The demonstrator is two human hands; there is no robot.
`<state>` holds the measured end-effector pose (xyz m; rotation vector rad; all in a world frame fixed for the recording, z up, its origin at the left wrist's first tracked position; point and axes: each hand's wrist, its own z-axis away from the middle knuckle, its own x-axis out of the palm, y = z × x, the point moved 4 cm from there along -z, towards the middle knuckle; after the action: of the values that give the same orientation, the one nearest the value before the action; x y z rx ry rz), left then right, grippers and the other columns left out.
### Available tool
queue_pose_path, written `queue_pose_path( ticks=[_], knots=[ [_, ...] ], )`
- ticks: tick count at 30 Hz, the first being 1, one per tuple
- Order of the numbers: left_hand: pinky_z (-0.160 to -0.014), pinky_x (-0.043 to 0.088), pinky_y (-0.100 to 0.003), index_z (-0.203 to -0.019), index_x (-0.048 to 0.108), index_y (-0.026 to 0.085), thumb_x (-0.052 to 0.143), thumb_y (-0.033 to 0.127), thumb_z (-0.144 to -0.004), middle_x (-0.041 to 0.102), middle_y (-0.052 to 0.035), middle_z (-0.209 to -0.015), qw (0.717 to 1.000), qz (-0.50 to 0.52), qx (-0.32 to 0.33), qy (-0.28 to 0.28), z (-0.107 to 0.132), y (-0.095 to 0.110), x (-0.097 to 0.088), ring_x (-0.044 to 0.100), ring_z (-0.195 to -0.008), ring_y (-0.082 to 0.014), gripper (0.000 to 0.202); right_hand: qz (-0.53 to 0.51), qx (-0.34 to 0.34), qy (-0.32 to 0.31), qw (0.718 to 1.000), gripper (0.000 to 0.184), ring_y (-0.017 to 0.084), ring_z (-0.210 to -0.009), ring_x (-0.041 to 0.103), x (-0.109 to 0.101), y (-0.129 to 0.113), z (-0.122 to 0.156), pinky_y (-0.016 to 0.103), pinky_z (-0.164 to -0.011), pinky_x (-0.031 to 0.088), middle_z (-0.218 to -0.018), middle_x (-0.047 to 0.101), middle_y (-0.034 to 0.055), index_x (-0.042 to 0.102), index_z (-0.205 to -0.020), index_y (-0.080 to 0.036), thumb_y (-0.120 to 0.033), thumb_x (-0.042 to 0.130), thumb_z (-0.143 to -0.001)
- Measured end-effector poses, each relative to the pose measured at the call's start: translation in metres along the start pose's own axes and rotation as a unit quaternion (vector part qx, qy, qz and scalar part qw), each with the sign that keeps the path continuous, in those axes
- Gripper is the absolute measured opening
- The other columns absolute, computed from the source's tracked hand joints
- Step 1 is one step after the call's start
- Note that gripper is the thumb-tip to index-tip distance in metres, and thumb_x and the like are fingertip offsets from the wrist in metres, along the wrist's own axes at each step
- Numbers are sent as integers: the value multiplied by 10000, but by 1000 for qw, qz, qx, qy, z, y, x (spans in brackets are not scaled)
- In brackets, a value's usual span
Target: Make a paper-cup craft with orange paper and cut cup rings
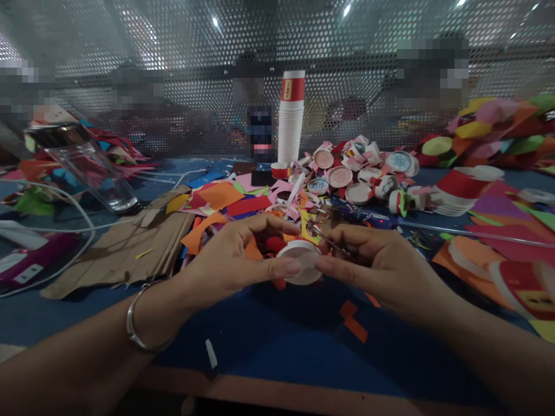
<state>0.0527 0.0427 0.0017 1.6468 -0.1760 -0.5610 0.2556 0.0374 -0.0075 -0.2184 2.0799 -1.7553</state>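
Both hands are close together above the front of the table, around a cut-off paper cup bottom with a white round base. My left hand grips it from the left, thumb on the base and fingers curled behind. From the other side, the thumb of my right hand presses on its edge. Thin metal scissors sit in the curled fingers of that hand, mostly hidden by them. Just behind the hands lies a heap of coloured paper scraps.
A tall stack of paper cups stands at the back, beside a pile of cut cup bottoms. A glass bottle leans at left near flattened cardboard and white cables. More cups lie at right. People sit beyond a perforated screen.
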Motion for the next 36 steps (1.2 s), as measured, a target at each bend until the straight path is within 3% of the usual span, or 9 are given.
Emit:
queue_pose_path(
  ticks=[5, 9, 12, 15, 20, 22, 28, 31, 36],
  knots=[
    [-708, 585, -242, -1330, 624, 216, 936, 382, -757, 775, -42, -1030, 998, -50, 2, 39, 3, 7, -17, 740, -901, -188, 673, -63, -11, 47, 997, 275, 133, -698, 581, -7, 2, 0, 239, -650, 496, -780, 674, -14, 761, -858, -220, -429, 926, -788],
    [-805, 599, -281, -1180, 735, 227, 864, 450, -837, 801, -45, -1053, 982, -182, -14, -48, 7, 11, -18, 757, -939, -208, 429, -78, -7, 98, 992, 344, 82, -527, 357, -10, 1, 0, 234, -473, 334, -630, 488, -74, 727, -834, -208, -457, 945, -742],
    [-892, 587, -323, -1179, 781, 255, 878, 519, -804, 794, -52, -1139, 963, -267, 4, 37, 9, 16, -26, 739, -1009, -237, 469, -77, -4, 100, 992, 382, 78, -515, 304, -10, 2, 0, 245, -441, 259, -627, 466, -76, 715, -835, -208, -502, 938, -734],
    [-829, 577, -297, -1241, 778, 280, 917, 501, -758, 780, -50, -1192, 970, -222, 21, 95, 8, 18, -27, 720, -1012, -238, 549, -61, -2, 85, 994, 387, 79, -516, 282, -8, 3, 1, 250, -435, 224, -627, 453, -73, 720, -845, -203, -541, 896, -778],
    [-631, 474, -210, -993, 821, 246, 845, 420, -860, 714, 35, -768, 998, -60, 7, 17, 3, 8, -3, 618, -698, -114, 220, -46, 16, 61, 997, 402, 86, -518, 287, -3, 4, 0, 253, -434, 216, -640, 470, -68, 718, -877, -213, -567, 882, -780],
    [-540, 394, -206, -851, 778, 193, 829, 441, -871, 634, 46, -659, 999, -41, -13, 25, 3, 3, 0, 525, -586, -83, 254, -41, 13, 50, 998, 403, 94, -540, 339, -2, 2, 0, 249, -453, 257, -667, 507, -54, 716, -874, -215, -574, 878, -783],
    [-597, 435, -232, -846, 744, 160, 841, 524, -846, 697, -7, -756, 997, -65, -34, 37, 6, -4, -5, 593, -672, -117, 377, -47, -6, -6, 999, 433, 84, -496, 231, 0, -1, 1, 245, -441, 226, -596, 348, -87, 682, -821, -212, -629, 729, -926],
    [-505, 352, -236, -861, 759, 163, 832, 552, -844, 611, 23, -658, 994, -97, -39, 37, 8, -6, -8, 478, -571, -97, 397, -15, -23, -17, 999, 438, 96, -533, 337, -1, -3, 2, 246, -491, 305, -629, 434, -64, 694, -824, -210, -628, 694, -955],
    [-527, 372, -240, -868, 760, 171, 816, 540, -861, 595, 19, -702, 992, -120, -16, 28, 10, -5, -6, 489, -616, -108, 373, 50, -35, -23, 998, 353, 115, -620, 438, -1, -6, 1, 244, -549, 355, -697, 507, -41, 674, -798, -209, -494, 664, -1004]
  ],
)
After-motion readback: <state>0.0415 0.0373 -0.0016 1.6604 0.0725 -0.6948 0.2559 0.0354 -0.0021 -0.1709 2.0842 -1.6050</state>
